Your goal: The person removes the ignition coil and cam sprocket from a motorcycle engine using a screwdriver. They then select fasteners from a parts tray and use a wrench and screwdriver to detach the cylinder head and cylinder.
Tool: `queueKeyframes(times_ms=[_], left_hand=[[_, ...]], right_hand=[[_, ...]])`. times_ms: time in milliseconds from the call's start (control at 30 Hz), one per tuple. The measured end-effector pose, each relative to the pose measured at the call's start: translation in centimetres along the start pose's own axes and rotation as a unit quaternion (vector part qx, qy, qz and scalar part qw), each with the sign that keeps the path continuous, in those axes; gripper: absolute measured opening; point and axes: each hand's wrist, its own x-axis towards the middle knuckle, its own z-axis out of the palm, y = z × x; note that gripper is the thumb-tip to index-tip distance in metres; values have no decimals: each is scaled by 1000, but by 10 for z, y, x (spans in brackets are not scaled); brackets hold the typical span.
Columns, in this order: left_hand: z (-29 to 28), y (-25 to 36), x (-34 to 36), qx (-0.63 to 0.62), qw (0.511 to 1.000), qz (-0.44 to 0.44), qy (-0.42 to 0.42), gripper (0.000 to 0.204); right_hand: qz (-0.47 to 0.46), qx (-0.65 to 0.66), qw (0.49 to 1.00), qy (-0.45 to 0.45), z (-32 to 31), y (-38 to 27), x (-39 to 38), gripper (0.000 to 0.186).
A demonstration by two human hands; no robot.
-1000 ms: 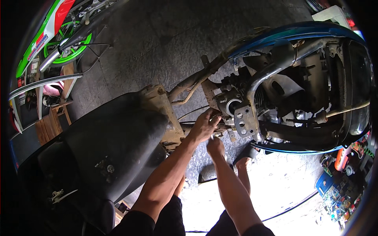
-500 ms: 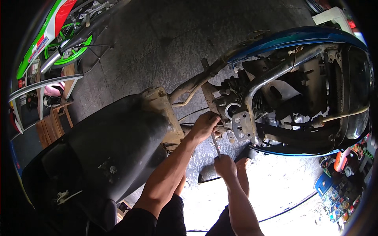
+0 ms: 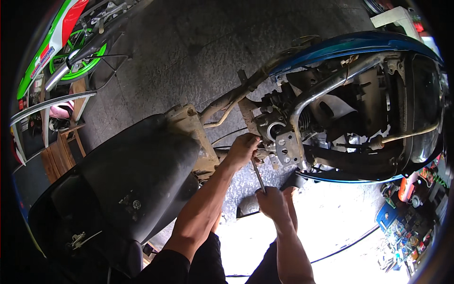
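My right hand (image 3: 273, 201) is closed around the near end of a slim metal rod-shaped tool (image 3: 258, 176); its exact kind does not show. The shaft slants up and left toward my left hand (image 3: 244, 149). That hand's fingers are bent together at the tool's far end, against the near side of the motorcycle engine (image 3: 271, 124). What they pinch is hidden behind them. Just right of the fingers is a metal bracket with round holes (image 3: 289, 147), at the lower end of a dark bent frame tube (image 3: 314, 94).
A long black motorcycle seat (image 3: 142, 175) extends to the left. Blue body panels (image 3: 350, 43) edge the bike on the right. A green wheel (image 3: 78, 61) stands far left beside wooden racks. Cluttered small parts and bottles (image 3: 402, 241) lie at lower right. Bright light covers the near floor.
The whole view has shifted slightly, with the bike appearing a little further left. Both hands keep nearly the same place on the tool and at the engine.
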Motion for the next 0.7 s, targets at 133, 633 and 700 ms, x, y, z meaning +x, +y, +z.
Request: queueKeyframes(times_ms=[133,633,700], left_hand=[[9,-9,1,99,994,51,3,33],[-6,2,-1,27,998,49,-27,29],[3,13,-2,-87,995,-39,-23,24]], right_hand=[[23,-14,998,65,36,22,52,32],[-16,-23,1000,8,5,-7,1,29],[-12,-1,1000,18,1,-1,3,27]])
